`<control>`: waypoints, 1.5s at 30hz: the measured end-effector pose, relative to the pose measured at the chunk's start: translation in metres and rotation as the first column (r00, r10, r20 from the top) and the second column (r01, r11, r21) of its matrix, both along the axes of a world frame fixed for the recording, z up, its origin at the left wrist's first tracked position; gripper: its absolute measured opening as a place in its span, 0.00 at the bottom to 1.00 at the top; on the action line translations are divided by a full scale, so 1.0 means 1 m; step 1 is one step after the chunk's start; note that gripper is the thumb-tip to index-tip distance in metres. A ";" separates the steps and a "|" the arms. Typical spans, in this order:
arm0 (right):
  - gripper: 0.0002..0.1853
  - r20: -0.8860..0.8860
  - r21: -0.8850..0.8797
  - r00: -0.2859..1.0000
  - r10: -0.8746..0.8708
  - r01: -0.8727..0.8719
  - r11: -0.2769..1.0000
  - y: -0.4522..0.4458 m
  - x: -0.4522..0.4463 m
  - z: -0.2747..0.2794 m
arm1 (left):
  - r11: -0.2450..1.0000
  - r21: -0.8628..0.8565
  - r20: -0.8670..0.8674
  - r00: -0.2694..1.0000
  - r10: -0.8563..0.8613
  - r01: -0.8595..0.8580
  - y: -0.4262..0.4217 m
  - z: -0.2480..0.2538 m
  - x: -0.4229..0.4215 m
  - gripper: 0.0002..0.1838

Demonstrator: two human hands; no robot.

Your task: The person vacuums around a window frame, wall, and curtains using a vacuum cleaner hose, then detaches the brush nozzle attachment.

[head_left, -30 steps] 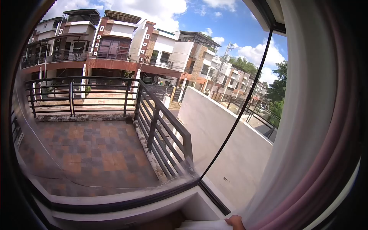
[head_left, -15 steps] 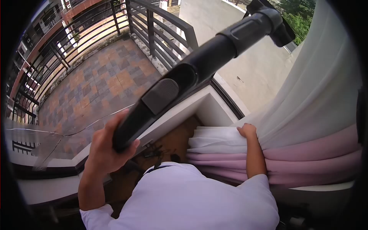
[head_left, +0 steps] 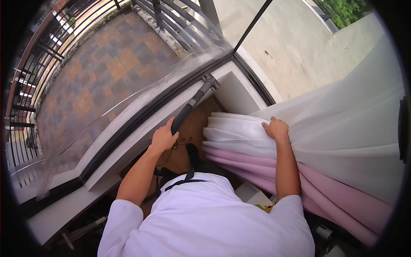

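A black handheld vacuum tube (head_left: 185, 115) is gripped near its lower end by my left hand (head_left: 164, 136). Its small grey nozzle (head_left: 210, 82) lies against the white window ledge (head_left: 169, 105), close to the frame's corner. On the right, my right hand (head_left: 276, 128) has its fingers closed on the white sheer curtain (head_left: 239, 124), drawing it into folds. Below the white cloth hangs a pink curtain (head_left: 257, 165).
Behind the dark window frame (head_left: 141, 118) is a tiled balcony (head_left: 102, 68) with a metal railing (head_left: 157, 15). Loose clear plastic (head_left: 203, 38) runs along the glass. Cables and dark items lie on the brown floor (head_left: 199, 124) below.
The vacuum tube has swung down and away from the camera, its nozzle now at the ledge. My left hand has moved forward and right with it. The view has tilted down; my right hand still holds the curtain.
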State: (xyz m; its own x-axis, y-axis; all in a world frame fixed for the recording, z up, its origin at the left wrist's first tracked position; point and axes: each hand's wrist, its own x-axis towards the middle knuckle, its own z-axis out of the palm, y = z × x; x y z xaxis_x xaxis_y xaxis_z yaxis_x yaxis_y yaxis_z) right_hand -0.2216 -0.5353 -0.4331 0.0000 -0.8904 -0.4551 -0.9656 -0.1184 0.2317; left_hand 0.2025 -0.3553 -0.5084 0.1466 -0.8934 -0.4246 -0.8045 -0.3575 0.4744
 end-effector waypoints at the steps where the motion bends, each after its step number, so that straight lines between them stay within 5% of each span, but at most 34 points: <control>1: 0.33 0.006 0.001 1.000 -0.005 0.005 1.000 0.001 0.001 0.000 | 1.000 -0.005 0.016 1.000 -0.012 0.012 -0.019 -0.001 -0.008 0.40; 9: 0.32 -0.022 0.029 0.999 0.046 -0.045 0.999 0.002 0.007 -0.006 | 0.983 -0.176 0.056 0.998 -0.040 0.049 -0.155 -0.047 -0.084 0.38; 15: 0.30 -0.027 0.004 0.996 0.083 -0.083 0.997 0.001 0.006 -0.005 | 0.985 -0.165 0.106 0.994 -0.025 0.043 -0.148 -0.041 -0.065 0.38; 30: 0.33 0.003 -0.012 0.990 0.140 -0.140 0.990 0.005 0.008 -0.006 | 0.993 0.019 0.086 0.990 0.115 -0.117 0.042 0.002 0.053 0.33; 45: 0.34 -0.146 -0.026 0.964 0.222 -0.229 0.973 0.026 0.039 0.007 | 0.838 0.066 0.191 0.832 0.521 -0.541 0.414 0.025 0.157 0.27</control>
State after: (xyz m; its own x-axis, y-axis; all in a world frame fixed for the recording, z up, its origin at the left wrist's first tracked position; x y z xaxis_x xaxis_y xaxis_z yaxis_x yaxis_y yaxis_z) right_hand -0.1823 -0.5092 -0.4258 0.1415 -0.8933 -0.4265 -0.8721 -0.3164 0.3733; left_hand 0.3591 0.0590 -0.4831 0.6587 -0.6055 -0.4466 -0.5354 -0.7943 0.2873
